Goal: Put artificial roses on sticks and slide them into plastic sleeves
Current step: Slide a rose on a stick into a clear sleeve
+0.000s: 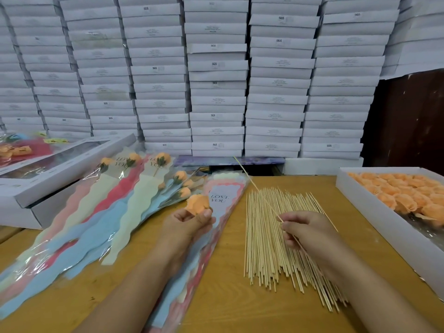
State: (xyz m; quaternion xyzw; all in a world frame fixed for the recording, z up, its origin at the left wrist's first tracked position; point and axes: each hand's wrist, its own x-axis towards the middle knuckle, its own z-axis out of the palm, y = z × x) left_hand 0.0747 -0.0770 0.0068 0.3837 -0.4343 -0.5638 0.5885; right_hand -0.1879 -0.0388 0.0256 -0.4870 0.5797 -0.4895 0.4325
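My left hand (186, 224) pinches an orange artificial rose head (197, 204) above a stack of empty "LOVE YOU" plastic sleeves (219, 200). My right hand (310, 230) grips one thin wooden stick (249, 179) that slants up and away to the left, its far tip over the table's back edge. Below that hand lies a pile of several loose sticks (266, 236) on the wooden table (228, 304). To the left, several finished roses in coloured sleeves (115, 195) lie fanned out.
A white box full of orange rose heads (408, 193) stands at the right edge. Flat white boxes (48, 174) sit at the left, one with a window lid. A tall wall of stacked white boxes (216, 75) closes off the back.
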